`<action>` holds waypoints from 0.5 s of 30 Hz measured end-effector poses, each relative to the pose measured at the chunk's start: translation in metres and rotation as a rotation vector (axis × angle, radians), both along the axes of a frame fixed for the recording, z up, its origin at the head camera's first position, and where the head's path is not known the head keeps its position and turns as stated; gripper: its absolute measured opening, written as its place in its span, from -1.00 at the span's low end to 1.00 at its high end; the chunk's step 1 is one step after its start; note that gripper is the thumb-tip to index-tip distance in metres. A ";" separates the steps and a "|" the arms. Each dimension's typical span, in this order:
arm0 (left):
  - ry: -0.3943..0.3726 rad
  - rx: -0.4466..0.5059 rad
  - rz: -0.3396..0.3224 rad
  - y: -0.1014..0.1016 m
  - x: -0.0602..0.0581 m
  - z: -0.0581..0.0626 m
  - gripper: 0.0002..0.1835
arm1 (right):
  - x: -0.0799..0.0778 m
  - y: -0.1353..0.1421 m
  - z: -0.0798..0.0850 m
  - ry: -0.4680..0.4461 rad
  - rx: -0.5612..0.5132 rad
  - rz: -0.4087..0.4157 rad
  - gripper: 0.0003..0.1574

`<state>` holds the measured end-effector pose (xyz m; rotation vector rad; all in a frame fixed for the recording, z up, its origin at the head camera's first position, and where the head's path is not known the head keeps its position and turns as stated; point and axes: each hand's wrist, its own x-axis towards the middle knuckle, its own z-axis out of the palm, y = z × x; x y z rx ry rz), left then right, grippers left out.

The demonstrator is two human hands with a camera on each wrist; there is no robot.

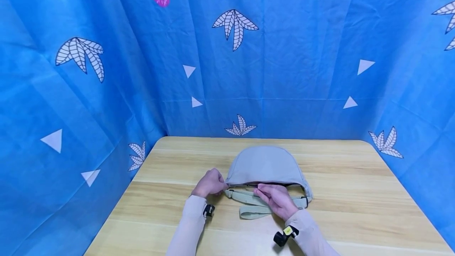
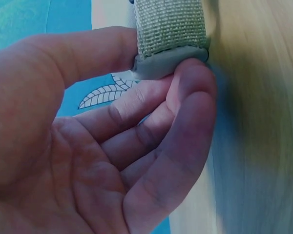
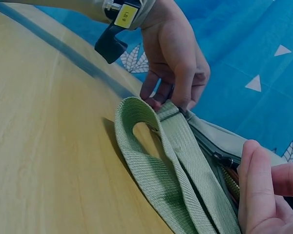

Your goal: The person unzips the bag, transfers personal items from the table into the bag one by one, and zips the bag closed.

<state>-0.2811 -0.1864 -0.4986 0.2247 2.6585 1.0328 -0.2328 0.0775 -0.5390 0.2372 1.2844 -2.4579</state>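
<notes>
A grey waist bag lies on the wooden table, its curved side toward the curtain and its zip edge facing me. At the bag's left corner my left hand pinches the fabric end tab, where the green webbing strap is sewn on. My right hand is at the zip edge, thumb and fingers together on the zip pull, whose tip they hide. In the right wrist view the dark zip slider sits just left of these fingers. Zip teeth and brownish lining show beside it.
The bag's green strap lies looped on the table between the bag and me, passing under my right hand. Black buckles join it near the bag's right corner. Blue patterned curtain stands behind the table and at both sides.
</notes>
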 end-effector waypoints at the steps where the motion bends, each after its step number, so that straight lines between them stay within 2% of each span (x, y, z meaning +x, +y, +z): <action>1: 0.001 0.001 0.000 0.000 0.000 0.000 -0.74 | 0.000 0.000 0.000 0.000 0.003 -0.005 -0.80; 5: 0.002 0.000 0.008 -0.001 0.000 0.000 -0.71 | 0.000 0.001 -0.001 -0.004 0.009 -0.021 -0.77; 11: -0.019 -0.008 0.012 0.000 0.000 -0.001 -0.72 | 0.000 0.005 0.000 -0.014 0.015 -0.001 -0.70; 15: -0.010 -0.014 0.016 0.000 0.000 0.000 -0.73 | 0.000 0.008 0.001 -0.004 0.008 0.004 -0.73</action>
